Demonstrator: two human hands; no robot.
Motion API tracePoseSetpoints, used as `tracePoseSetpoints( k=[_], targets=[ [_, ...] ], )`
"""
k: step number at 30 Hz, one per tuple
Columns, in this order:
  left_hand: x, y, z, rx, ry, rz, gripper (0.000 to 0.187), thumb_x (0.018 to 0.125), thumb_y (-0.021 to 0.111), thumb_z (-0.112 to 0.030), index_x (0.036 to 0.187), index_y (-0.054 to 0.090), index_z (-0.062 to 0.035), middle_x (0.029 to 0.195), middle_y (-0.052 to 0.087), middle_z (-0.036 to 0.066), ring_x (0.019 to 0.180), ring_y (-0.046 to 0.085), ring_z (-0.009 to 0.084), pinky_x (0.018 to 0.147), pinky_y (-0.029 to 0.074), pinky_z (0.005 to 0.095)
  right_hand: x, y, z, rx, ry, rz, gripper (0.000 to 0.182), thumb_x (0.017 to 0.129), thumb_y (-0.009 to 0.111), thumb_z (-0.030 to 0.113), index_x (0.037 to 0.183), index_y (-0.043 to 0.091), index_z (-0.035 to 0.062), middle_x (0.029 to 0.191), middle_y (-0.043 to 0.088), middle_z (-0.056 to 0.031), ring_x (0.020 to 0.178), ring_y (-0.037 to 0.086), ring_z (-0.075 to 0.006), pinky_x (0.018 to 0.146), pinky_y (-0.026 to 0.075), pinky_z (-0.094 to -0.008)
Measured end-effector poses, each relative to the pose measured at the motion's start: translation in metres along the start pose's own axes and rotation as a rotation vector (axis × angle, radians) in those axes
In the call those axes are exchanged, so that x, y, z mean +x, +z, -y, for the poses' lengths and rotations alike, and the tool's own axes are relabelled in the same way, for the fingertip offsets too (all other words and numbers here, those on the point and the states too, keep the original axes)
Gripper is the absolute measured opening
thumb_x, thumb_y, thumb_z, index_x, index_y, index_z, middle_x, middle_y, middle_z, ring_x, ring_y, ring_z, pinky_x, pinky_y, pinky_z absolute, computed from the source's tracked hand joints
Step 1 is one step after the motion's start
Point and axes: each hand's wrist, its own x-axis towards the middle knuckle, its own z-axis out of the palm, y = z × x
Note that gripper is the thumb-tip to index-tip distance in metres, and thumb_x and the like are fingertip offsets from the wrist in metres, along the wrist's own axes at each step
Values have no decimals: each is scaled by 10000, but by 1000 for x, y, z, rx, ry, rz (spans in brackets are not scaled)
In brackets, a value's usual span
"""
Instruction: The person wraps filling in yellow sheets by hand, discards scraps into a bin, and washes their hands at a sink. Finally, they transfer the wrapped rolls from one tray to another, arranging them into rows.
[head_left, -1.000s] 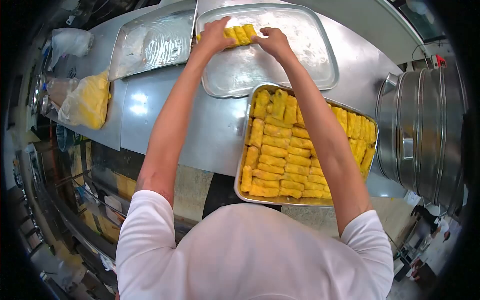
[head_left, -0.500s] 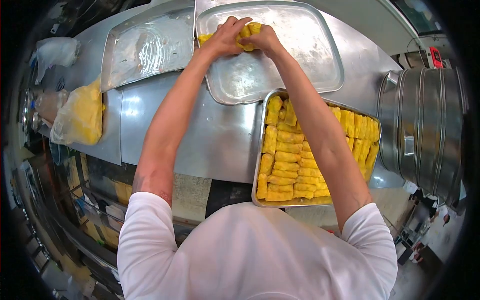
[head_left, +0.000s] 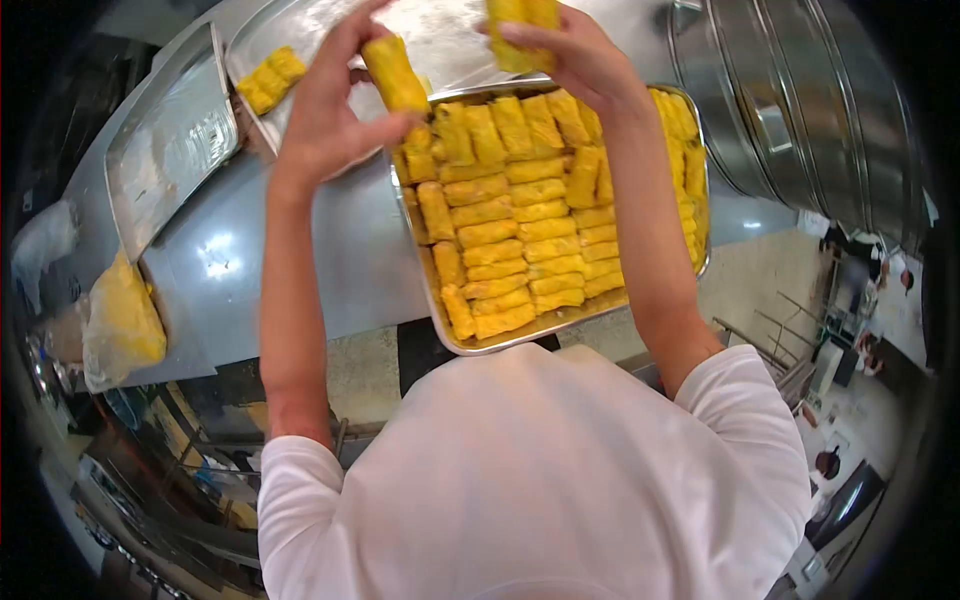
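Biggest thing here is the steel counter (head_left: 300, 260), running across the whole upper part of the view. On its right end stands a stack of big round metal steamer pots (head_left: 800, 110). In the middle, at the near edge and just in front of the person in the white shirt, sits a deep metal tray (head_left: 445, 330) packed tight with rows of yellow rolls (head_left: 510, 230), pretty much full. Behind it is a flat steel tray (head_left: 440, 35), mostly bare and shiny, with a small cluster of rolls (head_left: 268, 80) left at its far left corner. Another shallow empty tray (head_left: 165, 140) lies to the left of that, tilted a bit. Further left, near the counter's end, there's a plastic bag of yellow stuff (head_left: 120, 325) and a clear bag (head_left: 40, 245) behind it.

Now the hands, both raised above the full tray's far edge. The left hand (head_left: 325, 110) has its grip closed around a single roll (head_left: 393, 75), held between thumb and fingers, roll slanting above the tray's top-left corner. The right hand (head_left: 570, 50) is clamped on a couple of rolls (head_left: 520, 25) up at the top of the view, fingers wrapped over them; part of those is cut off by the frame.
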Motion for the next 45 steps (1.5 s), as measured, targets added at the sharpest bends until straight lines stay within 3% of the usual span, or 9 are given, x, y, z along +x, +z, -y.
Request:
tracePoseSetpoints(
  k=[10, 14, 19, 25, 29, 35, 38, 41, 45],
  targets=[
    [-38, 173, -29, 399, -2, 189, 842, 609, 756, -24, 1363, 395, -127, 1186, 460, 135, 1046, 503, 326, 919, 427, 357, -157, -87, -31, 174, 201, -352, 363, 767, 735, 109, 1081, 584, 6, 997, 647, -50, 898, 619, -140, 817, 484, -277],
    [-50, 177, -42, 446, -24, 59, 721, 704, 726, -22, 1349, 412, -93, 1170, 500, 113, 1005, 530, 260, 872, 461, 328, -169, -66, -40, 95, 221, -388, 356, 775, 734, 126, 1080, 589, 13, 975, 647, -39, 874, 611, -115, 783, 488, -262],
    [-60, 172, -62, -627, -633, -102, 487, 870, 605, -56, 1321, 423, -20, 964, 579, 20, 848, 548, 73, 664, 521, 224, -170, -28, -64, 154, 223, -122, 363, 815, 708, 141, 1128, 572, 16, 1017, 622, -19, 923, 580, -87, 818, 469, -240],
    [-77, 169, -40, -167, -540, -378, 464, 871, 612, -100, 1299, 459, -10, 973, 608, 59, 805, 595, 93, 604, 520, 236, -169, -36, -65, -76, 191, -142, 326, 814, 696, 160, 1081, 599, 0, 945, 636, -26, 831, 569, -82, 726, 466, -236],
    [-82, 166, -47, 416, -463, -243, 549, 826, 683, -180, 1298, 470, 3, 1054, 640, 137, 815, 632, 177, 698, 533, 312, -165, -31, -55, -9, 231, -153, 348, 816, 688, 137, 1120, 582, 4, 967, 633, -45, 842, 575, -97, 729, 468, -237],
    [-94, 160, -56, -576, -578, -291, 525, 852, 631, -65, 1324, 423, 31, 1009, 626, 95, 841, 609, 123, 669, 551, 272, -159, 10, -63, 157, 137, 29, 320, 842, 610, 52, 1150, 559, -20, 988, 617, -104, 870, 608, -158, 743, 482, -254],
    [-95, 149, -44, -129, -626, -423, 549, 820, 686, -103, 1294, 451, 43, 933, 629, 72, 741, 622, 130, 649, 555, 286, -150, 16, -57, -594, -238, -9, 357, 756, 609, -16, 1112, 594, 12, 1100, 555, -178, 978, 551, -355, 832, 469, -387],
    [-91, 149, -53, 533, -537, -199, 523, 746, 738, -113, 1177, 519, 88, 844, 648, 225, 726, 651, 211, 639, 523, 307, -144, 12, -75, -1012, -386, 43, 364, 716, 641, -12, 1077, 607, 26, 1085, 548, -158, 1002, 516, -367, 862, 447, -417],
    [-97, 124, -54, 453, -500, -250, 479, 736, 738, -149, 1128, 568, 67, 898, 624, 252, 701, 642, 276, 648, 517, 346, -145, 10, -70, -1078, -365, 44, 357, 694, 672, 7, 1045, 615, 34, 1046, 550, -146, 1013, 502, -344, 856, 445, -404]
  ],
)
